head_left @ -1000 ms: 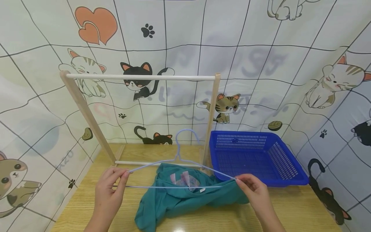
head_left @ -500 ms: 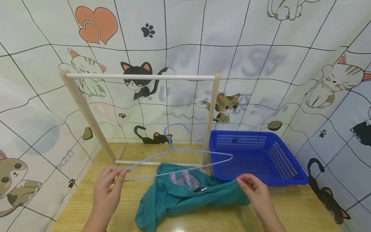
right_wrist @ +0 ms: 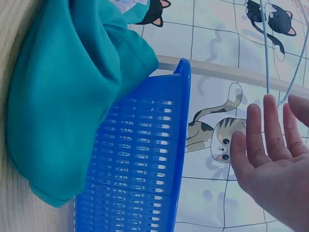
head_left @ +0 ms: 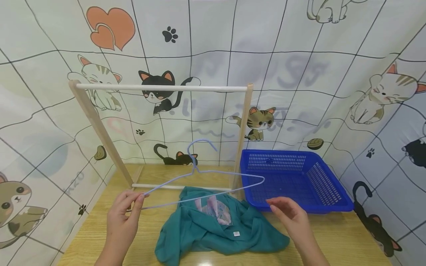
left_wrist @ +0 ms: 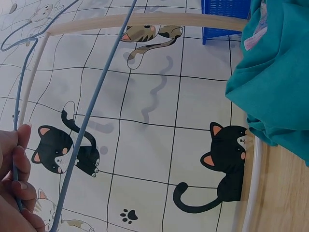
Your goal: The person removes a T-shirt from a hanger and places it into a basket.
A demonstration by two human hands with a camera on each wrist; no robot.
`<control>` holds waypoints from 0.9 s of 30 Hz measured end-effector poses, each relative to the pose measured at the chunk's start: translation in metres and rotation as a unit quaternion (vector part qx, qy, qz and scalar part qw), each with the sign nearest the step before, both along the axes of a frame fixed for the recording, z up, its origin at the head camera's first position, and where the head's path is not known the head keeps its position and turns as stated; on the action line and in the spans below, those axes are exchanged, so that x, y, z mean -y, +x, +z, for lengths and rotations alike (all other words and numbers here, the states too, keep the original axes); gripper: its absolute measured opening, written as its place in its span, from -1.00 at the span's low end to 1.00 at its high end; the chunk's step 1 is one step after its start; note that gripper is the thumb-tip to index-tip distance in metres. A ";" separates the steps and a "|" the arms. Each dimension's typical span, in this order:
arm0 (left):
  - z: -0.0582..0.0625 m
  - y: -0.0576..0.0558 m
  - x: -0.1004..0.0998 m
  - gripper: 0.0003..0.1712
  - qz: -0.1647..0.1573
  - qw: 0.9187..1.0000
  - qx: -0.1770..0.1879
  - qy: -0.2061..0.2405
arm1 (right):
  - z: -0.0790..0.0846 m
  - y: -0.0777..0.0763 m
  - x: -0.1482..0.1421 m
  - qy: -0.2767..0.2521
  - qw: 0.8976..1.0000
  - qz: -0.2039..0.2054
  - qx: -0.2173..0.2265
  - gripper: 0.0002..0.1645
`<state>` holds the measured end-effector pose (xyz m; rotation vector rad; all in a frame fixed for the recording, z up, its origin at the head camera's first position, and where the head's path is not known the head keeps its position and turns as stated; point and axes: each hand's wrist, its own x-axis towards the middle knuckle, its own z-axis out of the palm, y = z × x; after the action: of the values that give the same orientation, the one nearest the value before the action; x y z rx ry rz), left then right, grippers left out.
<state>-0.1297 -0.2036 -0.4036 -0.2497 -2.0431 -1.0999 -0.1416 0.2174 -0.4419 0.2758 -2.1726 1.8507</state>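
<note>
My left hand [head_left: 124, 214] pinches one end of the thin pale-blue wire hanger [head_left: 199, 184], so it hangs level over the crumpled teal cotton shirt [head_left: 216, 229] on the wooden table [head_left: 332, 240]. My right hand [head_left: 289, 218] is empty, fingers straight and spread, its grip loosed, just below the hanger's far corner, beside the blue plastic basket [head_left: 326, 199].

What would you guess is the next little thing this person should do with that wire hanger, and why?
Probably bring the open right hand down to the neck opening of the crumpled teal shirt. The left hand alone pinches one end of the pale blue wire hanger, held in the air above the shirt, which lies on the wooden table. The right hand holds nothing.
</note>
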 end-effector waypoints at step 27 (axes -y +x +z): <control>0.048 0.035 0.005 -0.89 0.219 0.970 0.106 -0.025 | 0.008 -0.016 0.000 0.054 0.998 0.018 0.011 -0.79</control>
<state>-0.0949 -0.2085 -0.3551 0.2981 -2.1739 -0.8257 -0.1579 0.2171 -0.4339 0.3204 -2.3010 1.7666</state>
